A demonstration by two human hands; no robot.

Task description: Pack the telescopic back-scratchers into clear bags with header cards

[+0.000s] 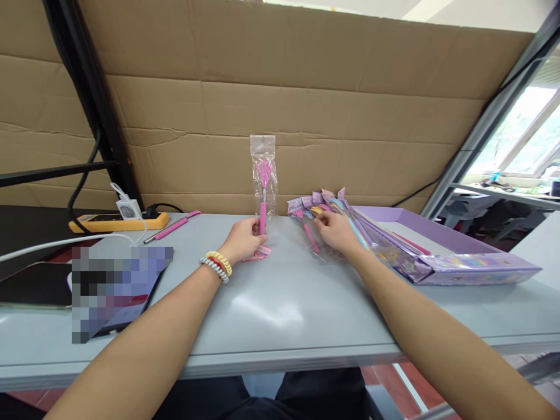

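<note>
My left hand (243, 238) is closed around the pink handle of a back scratcher (263, 174) in a clear plastic bag, held upright with its claw end up. Below those fingers a small pink printed card (259, 252) lies on the table. My right hand (335, 229) is at a fanned row of bagged back scratchers (310, 201) with printed header cards. Its fingers are pinched on one of them, beside a yellow claw. A pink bagged scratcher (311, 236) lies just left of that hand.
A purple open box (476, 263) stands right, with a pink rod inside. Left on the grey table (275, 309) are a loose pink back scratcher (172, 227), a yellow power strip (118, 222) with a charger and white cable, and a dark flat device (131, 312). Cardboard (306, 111) walls the back.
</note>
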